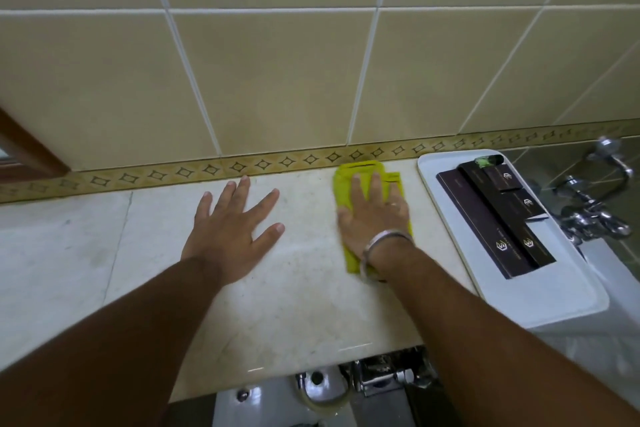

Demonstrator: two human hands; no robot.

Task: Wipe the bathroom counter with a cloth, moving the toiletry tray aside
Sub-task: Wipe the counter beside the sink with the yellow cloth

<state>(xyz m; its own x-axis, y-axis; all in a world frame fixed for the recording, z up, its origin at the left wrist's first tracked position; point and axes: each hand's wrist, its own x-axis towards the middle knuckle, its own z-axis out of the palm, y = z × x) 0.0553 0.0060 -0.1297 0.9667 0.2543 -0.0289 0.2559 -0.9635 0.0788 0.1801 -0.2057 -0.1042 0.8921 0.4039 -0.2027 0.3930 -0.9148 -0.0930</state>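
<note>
A yellow-green cloth (349, 180) lies folded on the pale marble counter (294, 305), close to the wall. My right hand (375, 215) presses flat on the cloth, fingers spread, a metal bangle on the wrist. My left hand (232, 229) rests palm down on the bare counter to the left of the cloth, fingers apart and holding nothing. The white toiletry tray (540, 291) sits at the counter's right end, holding dark boxes (498, 222) and a small green-capped item (483, 161).
A beige tiled wall with a patterned border strip (207, 170) runs along the back of the counter. Chrome taps (588, 211) stand to the right of the tray. A brown wooden frame (27, 149) is at the left. Below the front edge are chrome fittings (381, 374).
</note>
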